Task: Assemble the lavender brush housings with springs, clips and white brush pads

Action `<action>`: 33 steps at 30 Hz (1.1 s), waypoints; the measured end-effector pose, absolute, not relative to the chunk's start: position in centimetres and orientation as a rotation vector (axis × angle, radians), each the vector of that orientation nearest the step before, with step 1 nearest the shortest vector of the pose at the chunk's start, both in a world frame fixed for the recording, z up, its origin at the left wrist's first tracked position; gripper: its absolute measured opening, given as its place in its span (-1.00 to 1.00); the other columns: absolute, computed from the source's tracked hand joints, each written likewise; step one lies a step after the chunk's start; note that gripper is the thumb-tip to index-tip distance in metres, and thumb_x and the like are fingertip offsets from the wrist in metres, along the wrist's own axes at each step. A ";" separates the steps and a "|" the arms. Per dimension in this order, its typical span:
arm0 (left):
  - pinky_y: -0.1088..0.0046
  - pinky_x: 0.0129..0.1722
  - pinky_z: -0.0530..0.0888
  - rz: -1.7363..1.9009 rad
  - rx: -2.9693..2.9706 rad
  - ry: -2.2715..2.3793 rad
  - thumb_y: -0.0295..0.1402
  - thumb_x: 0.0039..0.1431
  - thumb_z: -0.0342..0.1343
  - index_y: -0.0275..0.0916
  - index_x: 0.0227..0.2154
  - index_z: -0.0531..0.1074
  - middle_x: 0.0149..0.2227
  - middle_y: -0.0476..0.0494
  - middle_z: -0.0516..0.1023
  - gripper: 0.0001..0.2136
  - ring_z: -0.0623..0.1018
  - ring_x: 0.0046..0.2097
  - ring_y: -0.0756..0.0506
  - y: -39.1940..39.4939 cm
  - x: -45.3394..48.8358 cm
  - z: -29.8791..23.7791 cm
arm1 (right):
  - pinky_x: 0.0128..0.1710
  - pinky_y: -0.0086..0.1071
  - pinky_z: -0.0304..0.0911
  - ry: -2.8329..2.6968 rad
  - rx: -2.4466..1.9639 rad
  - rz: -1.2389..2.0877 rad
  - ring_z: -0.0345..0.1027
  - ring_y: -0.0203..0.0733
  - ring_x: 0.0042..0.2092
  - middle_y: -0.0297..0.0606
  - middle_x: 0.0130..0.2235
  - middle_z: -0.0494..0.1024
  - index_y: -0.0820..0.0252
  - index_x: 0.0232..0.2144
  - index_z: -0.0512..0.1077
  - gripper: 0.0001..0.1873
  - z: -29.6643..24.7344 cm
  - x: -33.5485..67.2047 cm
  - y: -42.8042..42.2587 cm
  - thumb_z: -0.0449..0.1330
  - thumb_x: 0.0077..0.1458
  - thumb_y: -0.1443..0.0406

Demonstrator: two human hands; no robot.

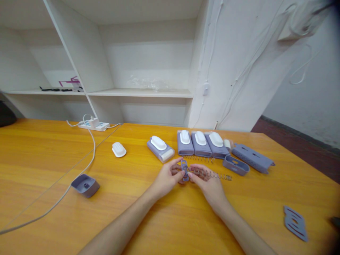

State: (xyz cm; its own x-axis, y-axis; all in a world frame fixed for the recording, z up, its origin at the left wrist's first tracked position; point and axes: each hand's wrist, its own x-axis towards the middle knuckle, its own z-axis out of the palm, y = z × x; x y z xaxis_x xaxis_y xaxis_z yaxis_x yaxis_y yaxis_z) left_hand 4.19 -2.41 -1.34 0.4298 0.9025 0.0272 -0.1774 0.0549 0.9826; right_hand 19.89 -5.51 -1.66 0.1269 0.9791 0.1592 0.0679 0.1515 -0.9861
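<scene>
Right now, the small purple-grey piece (185,169) sits upright between the thumb and index finger of the left hand (166,180), which pinch it above the wooden table (159,230). Close against its other side, the right hand (211,188) has its thumb tip touching or nearly touching it. A long spring (225,177) runs from beside the piece, past the right fingers, and sticks out beyond them. I can't tell whether those fingers grip the coils, nor whether spring and piece are joined, because the fingertips cover that spot. The left hand's other fingers are mostly hidden, and both forearms are cut off below.

Just beyond the hands lies a 2nd spring (196,158), crowding the way to 3 purple-grey boxes (201,151) topped with white caps. A 4th capped box (156,150) sits near the left hand. An open frame (236,165) lies near the long spring's free end, with a long casing (252,157) behind. Off right rests a flat slotted plate (295,224); far left, a hollow cup (91,191).
</scene>
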 end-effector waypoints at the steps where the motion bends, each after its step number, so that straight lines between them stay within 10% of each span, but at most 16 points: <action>1: 0.45 -0.41 0.45 0.952 1.229 0.750 -0.24 -0.05 0.22 -0.33 0.08 0.17 -0.24 -0.23 0.47 -0.37 0.52 -0.35 -0.06 -2.4 4.2 -1.4 | -0.19 -0.24 0.38 -1.218 -1.186 0.976 0.46 -0.09 -0.22 -0.16 -0.27 0.57 0.22 -0.30 0.44 -0.70 -1.8 19.9 -5.4 0.31 -0.15 0.23; 33: 0.42 -0.33 0.45 1.076 1.295 0.773 -0.40 0.07 0.07 -0.28 -0.04 0.22 -0.42 -0.09 0.49 -0.64 0.52 -0.38 -0.04 -2.7 4.9 -2.1 | -0.13 -0.23 0.35 -1.407 -1.271 0.794 0.46 -0.09 -0.18 -0.19 -0.22 0.58 0.16 -0.26 0.48 -0.75 -2.3 19.9 -5.8 0.25 -0.06 0.24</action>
State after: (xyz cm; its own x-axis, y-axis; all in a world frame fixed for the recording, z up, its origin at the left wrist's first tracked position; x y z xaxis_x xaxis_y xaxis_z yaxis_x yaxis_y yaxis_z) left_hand 4.89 -2.68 -2.11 0.3460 0.9307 0.1183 -0.1853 -0.0558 0.9811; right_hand 19.85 -5.79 -2.32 0.0945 0.9622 0.2555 0.2783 0.2209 -0.9348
